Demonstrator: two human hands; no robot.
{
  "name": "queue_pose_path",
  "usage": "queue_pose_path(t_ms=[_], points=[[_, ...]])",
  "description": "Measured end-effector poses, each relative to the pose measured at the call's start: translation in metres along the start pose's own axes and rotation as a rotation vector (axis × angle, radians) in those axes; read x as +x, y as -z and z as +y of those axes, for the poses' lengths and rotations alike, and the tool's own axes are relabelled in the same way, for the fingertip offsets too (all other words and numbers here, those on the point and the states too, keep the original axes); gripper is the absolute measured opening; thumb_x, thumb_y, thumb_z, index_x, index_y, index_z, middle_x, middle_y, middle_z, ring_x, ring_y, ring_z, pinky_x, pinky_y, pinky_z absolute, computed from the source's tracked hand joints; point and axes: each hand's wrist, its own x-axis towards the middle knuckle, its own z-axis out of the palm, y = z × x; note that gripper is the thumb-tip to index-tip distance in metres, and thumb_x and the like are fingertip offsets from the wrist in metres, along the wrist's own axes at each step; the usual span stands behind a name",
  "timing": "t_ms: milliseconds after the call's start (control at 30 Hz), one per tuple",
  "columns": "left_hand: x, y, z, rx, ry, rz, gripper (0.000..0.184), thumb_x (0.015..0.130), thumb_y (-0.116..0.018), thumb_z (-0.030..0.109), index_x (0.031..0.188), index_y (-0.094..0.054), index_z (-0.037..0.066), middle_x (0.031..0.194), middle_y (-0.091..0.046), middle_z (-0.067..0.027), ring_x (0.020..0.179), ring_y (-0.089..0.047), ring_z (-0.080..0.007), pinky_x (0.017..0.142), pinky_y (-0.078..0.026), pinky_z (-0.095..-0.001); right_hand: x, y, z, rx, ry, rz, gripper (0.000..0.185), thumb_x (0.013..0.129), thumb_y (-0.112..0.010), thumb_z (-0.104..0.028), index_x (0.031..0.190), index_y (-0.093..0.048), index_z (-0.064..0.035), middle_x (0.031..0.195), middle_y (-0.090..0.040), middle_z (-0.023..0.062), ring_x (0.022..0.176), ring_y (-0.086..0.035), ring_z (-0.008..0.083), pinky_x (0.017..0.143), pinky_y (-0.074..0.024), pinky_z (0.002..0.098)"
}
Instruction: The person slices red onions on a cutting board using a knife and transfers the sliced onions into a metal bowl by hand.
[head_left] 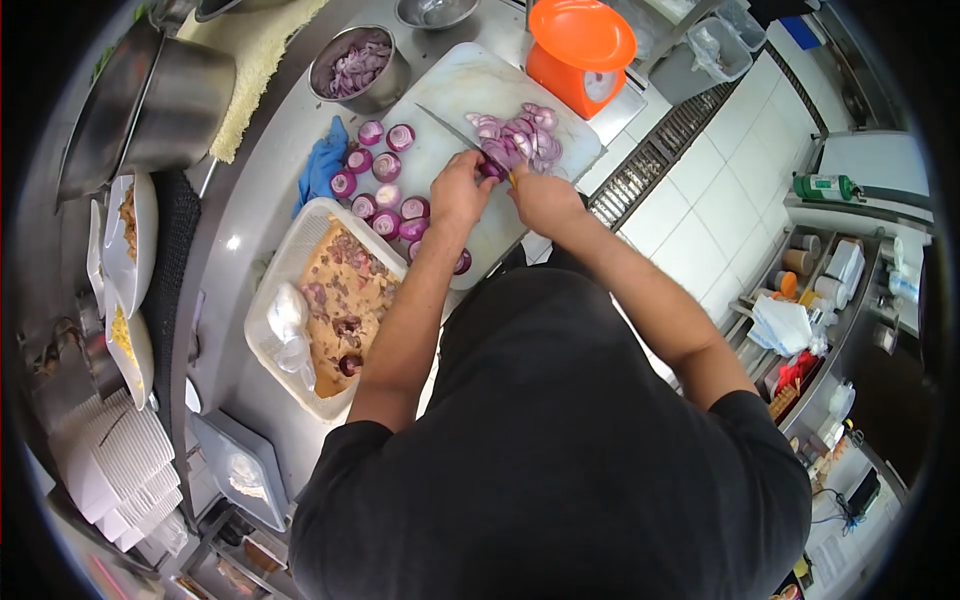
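Onion (490, 170) at left fingertips (472, 161), knife (448, 125) alongside

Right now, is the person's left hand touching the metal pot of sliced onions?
Apart. The head view shows bare white cutting board between the left hand and the metal pot.

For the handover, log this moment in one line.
left hand: steadying red onion; right hand: gripping knife; cutting board: sliced onion piled; steel pot: more slices
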Motion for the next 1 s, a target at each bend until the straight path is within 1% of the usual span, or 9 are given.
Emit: queue_pose_path(t_ms=[133,333,433,533,633,733,833,933,1000], points=[[-0.001,-0.003,-0.002,-0.036,0.025,-0.012,0.04,0.082,-0.089,0.018,0.115,-0.069,0.006,0.105,-0.075,-0.0122,0.097,-0.074,-0.0304,0.084,-0.058,-0.0427,-0.007,0.028,-0.007,-0.029,0.013,-0.034,0.03,0.105,-0.06,-0.025,0.122,-0.057,0.0,0.103,-0.076,0.0248,0.095,-0.077,0.0411,0.082,-0.0598,0.0521],[-0.001,0.002,0.001,-0.001,0.014,-0.026,0.039,0.083,-0.088,0.019,0.115,-0.07,0.007,0.109,-0.074,-0.0121,0.099,-0.073,-0.0319,0.088,-0.059,-0.0435,-0.001,0.001,-0.002,0.082,-0.059,-0.032,0.033,0.105,-0.062,-0.027,0.121,-0.058,0.0011,0.105,-0.076,0.0252,0.098,-0.076,0.0418,0.084,-0.0589,0.0526],[-0.004,0.002,0.002,0.106,-0.166,0.04,0.035,0.085,-0.086,0.019,0.114,-0.07,0.008,0.115,-0.072,-0.0122,0.103,-0.072,-0.0331,0.089,-0.058,-0.0442,0.006,0.005,0.007,0.11,-0.045,-0.057,0.035,0.104,-0.064,-0.03,0.122,-0.058,0.0004,0.104,-0.076,0.0246,0.098,-0.075,0.0424,0.085,-0.0582,0.0535],[-0.001,0.006,-0.004,0.27,-0.433,0.079,0.033,0.087,-0.084,0.018,0.115,-0.069,0.008,0.122,-0.07,-0.0122,0.107,-0.07,-0.0347,0.089,-0.058,-0.0449,0.008,0.008,0.021,0.097,-0.03,-0.015,0.037,0.104,-0.065,-0.031,0.122,-0.059,-0.0005,0.103,-0.076,0.0242,0.097,-0.075,0.0427,0.085,-0.0581,0.0542],[0.003,0.009,-0.004,0.314,-0.26,0.016,0.037,0.088,-0.084,0.02,0.117,-0.067,0.006,0.114,-0.073,-0.0136,0.101,-0.071,-0.0383,0.088,-0.059,-0.0459,0.004,0.008,0.026,0.095,-0.039,0.011,0.037,0.103,-0.066,-0.032,0.122,-0.059,-0.0006,0.102,-0.076,0.0244,0.098,-0.075,0.0428,0.084,-0.0583,0.0543],[0.013,-0.002,-0.011,0.109,-0.027,0.01,0.046,0.088,-0.084,0.022,0.124,-0.063,0.004,0.103,-0.075,-0.0149,0.091,-0.074,-0.0383,0.083,-0.06,-0.0456,0.004,0.002,0.025,0.08,-0.052,0.037,0.037,0.103,-0.066,-0.031,0.122,-0.058,-0.0006,0.101,-0.076,0.0247,0.097,-0.075,0.0428,0.083,-0.0585,0.0545],[0.015,-0.012,-0.006,-0.103,0.091,-0.035,0.053,0.089,-0.084,0.024,0.13,-0.057,0.003,0.094,-0.076,-0.0153,0.084,-0.076,-0.0341,0.077,-0.061,-0.0438,0.003,0.005,0.015,0.075,-0.075,0.009,0.036,0.103,-0.065,-0.03,0.122,-0.058,-0.0002,0.1,-0.076,0.0248,0.096,-0.075,0.0427,0.083,-0.0586,0.0547],[0.011,-0.014,-0.001,-0.195,0.156,-0.083,0.056,0.089,-0.083,0.023,0.133,-0.054,0.003,0.096,-0.076,-0.0154,0.084,-0.077,-0.0291,0.075,-0.062,-0.0415,0.004,0.009,0.007,0.064,-0.061,-0.006,0.034,0.104,-0.064,-0.027,0.121,-0.058,0.0006,0.099,-0.076,0.0239,0.095,-0.076,0.0421,0.083,-0.0593,0.0539],[0.01,-0.008,0.0,-0.212,0.159,-0.101,0.053,0.089,-0.082,0.02,0.131,-0.056,0.003,0.097,-0.076,-0.0156,0.086,-0.077,-0.0282,0.077,-0.062,-0.0409,0.004,0.014,0.005,0.027,-0.039,-0.004,0.032,0.104,-0.064,-0.026,0.12,-0.059,0.0009,0.098,-0.077,0.0231,0.095,-0.076,0.0412,0.082,-0.0599,0.0528]])
